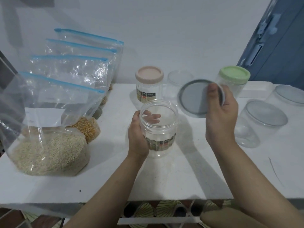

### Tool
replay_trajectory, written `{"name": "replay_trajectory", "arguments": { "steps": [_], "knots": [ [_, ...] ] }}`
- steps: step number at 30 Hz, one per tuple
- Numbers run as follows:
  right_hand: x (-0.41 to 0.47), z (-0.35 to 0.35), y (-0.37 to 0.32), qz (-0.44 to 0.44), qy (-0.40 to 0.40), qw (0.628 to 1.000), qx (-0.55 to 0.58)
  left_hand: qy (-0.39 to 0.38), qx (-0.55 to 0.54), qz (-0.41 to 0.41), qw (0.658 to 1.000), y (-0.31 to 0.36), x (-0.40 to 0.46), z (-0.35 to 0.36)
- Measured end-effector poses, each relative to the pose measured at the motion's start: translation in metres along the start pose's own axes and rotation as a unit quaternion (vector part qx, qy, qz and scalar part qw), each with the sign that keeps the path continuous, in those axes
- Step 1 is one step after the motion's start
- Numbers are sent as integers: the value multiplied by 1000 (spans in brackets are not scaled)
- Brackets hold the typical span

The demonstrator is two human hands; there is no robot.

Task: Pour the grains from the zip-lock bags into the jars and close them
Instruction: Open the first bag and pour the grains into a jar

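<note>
My left hand (137, 137) grips an empty clear jar (158, 127) with no lid, standing on the white table (164, 178) at the middle. My right hand (220, 116) holds a grey lid (195, 99) by its right edge, tilted, just right of and above the jar's mouth. At the left stand several zip-lock bags with blue seals. The nearest bag (47, 137) holds pale grains. The bag behind it (87, 128) holds yellow corn kernels.
A pink-lidded jar (149, 84) and a lidless clear jar (177, 83) stand behind. A green-lidded jar (233, 79) is at the back right. Two grey-lidded clear jars (259, 124) (289, 96) stand at the right. The table's front edge is near me.
</note>
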State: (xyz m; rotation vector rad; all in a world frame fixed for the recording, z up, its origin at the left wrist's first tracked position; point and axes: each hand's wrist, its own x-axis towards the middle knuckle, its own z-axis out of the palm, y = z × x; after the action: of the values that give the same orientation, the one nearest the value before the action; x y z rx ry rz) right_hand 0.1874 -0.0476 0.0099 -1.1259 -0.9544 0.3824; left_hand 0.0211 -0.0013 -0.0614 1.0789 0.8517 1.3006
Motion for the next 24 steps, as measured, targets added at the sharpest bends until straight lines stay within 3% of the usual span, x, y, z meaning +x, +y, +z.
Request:
{"name": "replay_trajectory", "arguments": {
  "steps": [2, 4, 7, 10, 13, 16, 20, 24],
  "knots": [
    [3, -11, 16, 32, 36, 997, -53, 2, 6, 2, 1000, -2, 3, 1],
    [4, -23, 41, 100, -31, 985, -139, 4, 1, 3, 1000, -2, 5, 2],
    [1, -35, 84, 164, -128, 937, -282, 8, 0, 12, 1000, -4, 6, 5],
    [-8, -41, 116, 149, -146, 891, -403, 10, -12, 8, 1000, -6, 7, 6],
    [-12, -38, 124, 83, -115, 880, -454, 9, -19, 5, 1000, -7, 8, 6],
    [-14, -33, 120, 16, -88, 879, -468, 9, -5, 6, 1000, -8, 9, 5],
    [-21, -24, 74, -53, -20, 937, -344, 16, 37, 6, 999, -3, 8, 1],
    [-34, -6, 0, -185, -2, 947, -263, 105, 62, 82, 989, 19, -2, -5]
  ]
}}
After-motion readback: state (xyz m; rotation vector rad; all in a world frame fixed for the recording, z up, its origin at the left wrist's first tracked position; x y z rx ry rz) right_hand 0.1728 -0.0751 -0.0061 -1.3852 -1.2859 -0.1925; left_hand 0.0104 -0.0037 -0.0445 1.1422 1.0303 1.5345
